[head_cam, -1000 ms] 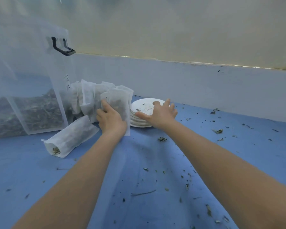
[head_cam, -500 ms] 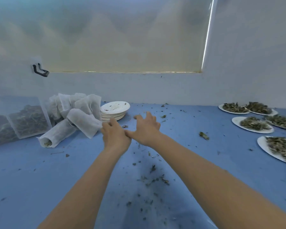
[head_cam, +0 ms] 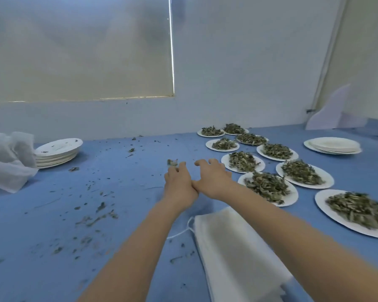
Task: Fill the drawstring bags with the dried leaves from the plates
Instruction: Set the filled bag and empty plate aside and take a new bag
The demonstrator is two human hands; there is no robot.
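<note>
Both your hands have swung away from the filled bags (head_cam: 8, 162), now at 9 o'clock, toward the plates of leaves (head_cam: 268, 186) spread from 1 to 3 o'clock. Your left hand (head_cam: 179, 182) and right hand (head_cam: 213, 178) hover side by side above the blue table (head_cam: 118, 171), touching at the thumbs, fingers loosely curled, holding nothing. Empty bags (head_cam: 234, 247) lie stacked at 5 o'clock under your right forearm. Emptied plates (head_cam: 58, 152) sit stacked just beside the filled bags; more (head_cam: 333, 145) stand at 2 o'clock.
</note>
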